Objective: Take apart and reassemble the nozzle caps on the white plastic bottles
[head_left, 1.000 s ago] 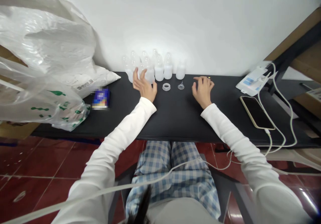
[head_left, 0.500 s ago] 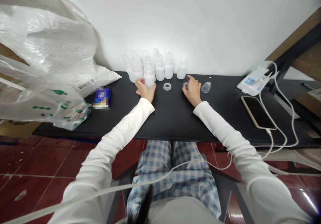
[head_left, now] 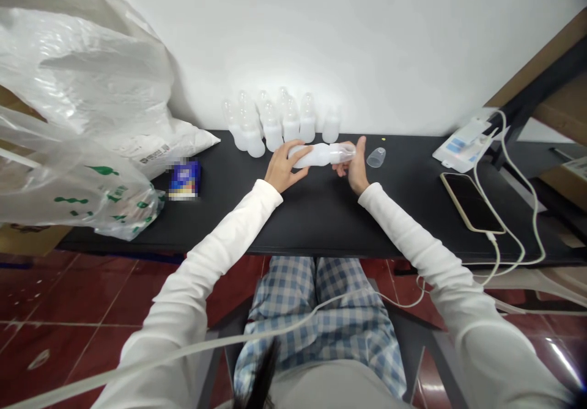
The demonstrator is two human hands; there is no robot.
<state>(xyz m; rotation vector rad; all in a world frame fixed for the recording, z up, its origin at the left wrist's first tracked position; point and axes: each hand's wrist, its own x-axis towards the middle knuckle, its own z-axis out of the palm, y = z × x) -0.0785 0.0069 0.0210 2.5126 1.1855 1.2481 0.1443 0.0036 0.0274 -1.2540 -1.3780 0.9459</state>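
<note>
- The left hand [head_left: 280,167] is holding a milky white bottle [head_left: 312,156] on its side, just in front of the row of bottles [head_left: 275,129] that is standing against the wall. Its grip is wrapping the base end.
- The right hand [head_left: 355,167] is closing its grip on a clear top piece [head_left: 345,151] at the bottle's neck end, with one digit pointing up. The piece is small and see-through, so I cannot tell whether it is a ring, a teat or both, nor whether it is already sitting on the neck.
- The bottle is hanging between the two hands, seemingly a little above the counter [head_left: 321,219] rather than resting on it.
- A clear cap [head_left: 376,158] is lying on its side to the right of the row, just beside the right hand and untouched.
- By the look of it, the top piece is being fitted to the neck. The next move is calling for the left hand to steady the bottle while the right turns the piece squarely, so it is not going on crooked.
- Left of the row, a blue packet [head_left: 184,178] and plastic bags [head_left: 68,121] are lying. Well to the right of it, a phone [head_left: 472,202] is lying face up with a white cable [head_left: 509,244] plugged in.
</note>
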